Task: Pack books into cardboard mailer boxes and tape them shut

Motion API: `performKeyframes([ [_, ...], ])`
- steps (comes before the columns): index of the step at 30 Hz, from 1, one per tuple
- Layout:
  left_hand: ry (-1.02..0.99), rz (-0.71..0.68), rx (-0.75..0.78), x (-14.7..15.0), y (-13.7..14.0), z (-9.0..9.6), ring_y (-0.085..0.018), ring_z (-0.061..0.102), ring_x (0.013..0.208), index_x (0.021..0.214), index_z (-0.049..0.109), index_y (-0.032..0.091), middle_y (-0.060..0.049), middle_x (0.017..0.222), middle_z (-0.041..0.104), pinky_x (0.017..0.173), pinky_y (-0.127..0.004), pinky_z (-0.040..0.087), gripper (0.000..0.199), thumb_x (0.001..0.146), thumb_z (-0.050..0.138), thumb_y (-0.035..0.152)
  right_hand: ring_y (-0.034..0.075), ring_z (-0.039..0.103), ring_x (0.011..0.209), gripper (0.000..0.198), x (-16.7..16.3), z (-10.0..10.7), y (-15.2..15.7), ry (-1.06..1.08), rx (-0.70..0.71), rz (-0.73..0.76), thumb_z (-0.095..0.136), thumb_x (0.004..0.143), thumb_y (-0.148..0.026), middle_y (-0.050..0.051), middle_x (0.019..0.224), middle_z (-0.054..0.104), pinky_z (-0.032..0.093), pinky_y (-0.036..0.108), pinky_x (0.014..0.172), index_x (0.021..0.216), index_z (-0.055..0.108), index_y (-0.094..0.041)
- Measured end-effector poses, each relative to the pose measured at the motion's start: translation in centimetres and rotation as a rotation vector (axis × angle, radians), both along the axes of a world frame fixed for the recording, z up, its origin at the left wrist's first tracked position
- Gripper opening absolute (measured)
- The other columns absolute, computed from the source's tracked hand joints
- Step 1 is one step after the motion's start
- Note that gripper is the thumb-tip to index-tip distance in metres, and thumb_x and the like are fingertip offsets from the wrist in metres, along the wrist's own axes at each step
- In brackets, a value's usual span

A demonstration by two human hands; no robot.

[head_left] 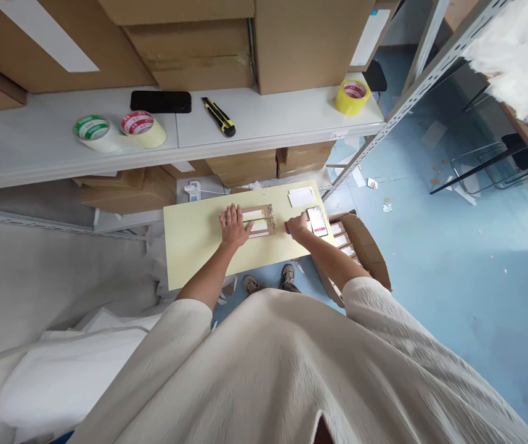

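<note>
My left hand [235, 228] lies flat with its fingers stretched out over the left end of a small brown cardboard box [271, 217]. White and yellow labels show on the top of the box, and shiny clear tape covers its right end. To the right of the box, my right hand [297, 226] is closed in a fist. A small blue and red bit of something shows at its left side, too little to name. Beside that hand lies a phone [316, 222] with a lit screen. Both hands are over a pale yellow board [194, 246].
White label sheets [301, 197] lie at the board's back right. An open carton [369, 250] of labelled boxes stands on the floor at right. The shelf [254, 117] ahead bears tape rolls [143, 129], a black phone [161, 102], a box cutter [218, 116] and yellow tape [351, 97].
</note>
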State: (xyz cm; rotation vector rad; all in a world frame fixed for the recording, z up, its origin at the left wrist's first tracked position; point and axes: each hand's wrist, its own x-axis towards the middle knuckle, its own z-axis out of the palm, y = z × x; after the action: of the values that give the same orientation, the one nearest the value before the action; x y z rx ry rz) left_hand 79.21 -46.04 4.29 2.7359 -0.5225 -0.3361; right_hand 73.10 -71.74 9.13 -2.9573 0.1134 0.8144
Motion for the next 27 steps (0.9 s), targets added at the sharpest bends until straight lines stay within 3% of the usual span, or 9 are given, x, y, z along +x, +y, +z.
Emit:
performKeyframes([
  [2, -0.001, -0.007, -0.004, 0.0, 0.0, 0.1, -0.045, 0.011, 0.187, 0.190, 0.021, 0.003, -0.029, 0.198, 0.016, 0.147, -0.076, -0.001, 0.097, 0.113, 0.045, 0.058, 0.046, 0.080, 0.128, 0.061, -0.7, 0.0, -1.3, 0.134, -0.093, -0.051, 0.100, 0.085, -0.037, 0.025, 0.131, 0.085, 0.042, 0.063, 0.125, 0.138, 0.078, -0.017],
  [4, 0.000, -0.006, -0.001, 0.0, 0.0, 0.1, -0.045, 0.009, 0.187, 0.190, 0.020, 0.003, -0.028, 0.198, 0.015, 0.147, -0.076, -0.002, 0.097, 0.113, 0.044, 0.057, 0.043, 0.080, 0.131, 0.074, -1.0, 0.2, -2.8, 0.158, -0.099, -0.152, 0.098, 0.090, -0.054, 0.027, 0.135, 0.083, 0.044, 0.058, 0.123, 0.147, 0.073, -0.014],
  [8, 0.022, -0.002, -0.002, 0.2, 0.0, 0.0, -0.045, 0.009, 0.187, 0.190, 0.020, 0.003, -0.028, 0.198, 0.014, 0.147, -0.075, -0.001, 0.097, 0.113, 0.044, 0.058, 0.041, 0.081, 0.125, 0.083, -1.3, 0.4, -4.4, 0.163, 0.064, -0.438, 0.069, 0.103, -0.084, 0.025, 0.128, 0.084, 0.054, 0.050, 0.110, 0.150, 0.070, -0.014],
  [10, 0.036, 0.001, -0.011, 0.4, 0.1, 0.0, -0.045, 0.009, 0.187, 0.190, 0.022, 0.004, -0.028, 0.198, 0.014, 0.147, -0.075, -0.001, 0.097, 0.113, 0.046, 0.058, 0.040, 0.081, 0.123, 0.075, -1.9, 0.0, -4.6, 0.144, 0.133, -0.544, 0.051, 0.114, -0.076, 0.025, 0.124, 0.084, 0.056, 0.048, 0.105, 0.149, 0.069, -0.013],
  [12, 0.048, 0.006, -0.023, 0.6, 0.2, 0.1, -0.044, 0.010, 0.187, 0.189, 0.024, 0.004, -0.028, 0.199, 0.013, 0.148, -0.075, 0.000, 0.096, 0.112, 0.048, 0.057, 0.040, 0.080, 0.124, 0.062, -2.5, -0.7, -4.4, 0.103, 0.170, -0.596, 0.039, 0.119, -0.057, 0.026, 0.126, 0.083, 0.055, 0.049, 0.105, 0.149, 0.068, -0.011],
  [16, 0.023, 0.015, -0.067, 0.5, 1.0, 0.6, -0.042, 0.008, 0.188, 0.189, 0.029, 0.009, -0.025, 0.200, 0.012, 0.148, -0.072, 0.007, 0.088, 0.113, 0.049, 0.050, 0.041, 0.077, 0.131, 0.052, -3.5, -2.3, -3.8, 0.031, 0.146, -0.567, 0.036, 0.115, -0.034, 0.027, 0.141, 0.079, 0.052, 0.053, 0.112, 0.153, 0.063, -0.011],
  [23, 0.010, -0.016, -0.051, -1.2, 3.8, 1.2, -0.039, 0.012, 0.187, 0.187, 0.034, 0.010, -0.023, 0.199, 0.018, 0.149, -0.068, 0.009, 0.081, 0.115, 0.046, 0.045, 0.045, 0.075, 0.130, 0.060, -4.8, -4.3, -2.8, 0.008, 0.018, -0.301, 0.045, 0.114, -0.038, 0.029, 0.149, 0.074, 0.057, 0.057, 0.107, 0.170, 0.054, -0.017],
  [27, 0.017, -0.030, -0.042, -2.4, 5.6, 1.1, -0.042, 0.014, 0.186, 0.187, 0.035, 0.014, -0.023, 0.199, 0.019, 0.148, -0.071, 0.010, 0.082, 0.114, 0.049, 0.048, 0.041, 0.076, 0.128, 0.056, -5.4, -5.1, -2.5, -0.004, 0.058, -0.349, 0.043, 0.114, -0.030, 0.027, 0.149, 0.074, 0.059, 0.050, 0.102, 0.166, 0.060, -0.018],
])
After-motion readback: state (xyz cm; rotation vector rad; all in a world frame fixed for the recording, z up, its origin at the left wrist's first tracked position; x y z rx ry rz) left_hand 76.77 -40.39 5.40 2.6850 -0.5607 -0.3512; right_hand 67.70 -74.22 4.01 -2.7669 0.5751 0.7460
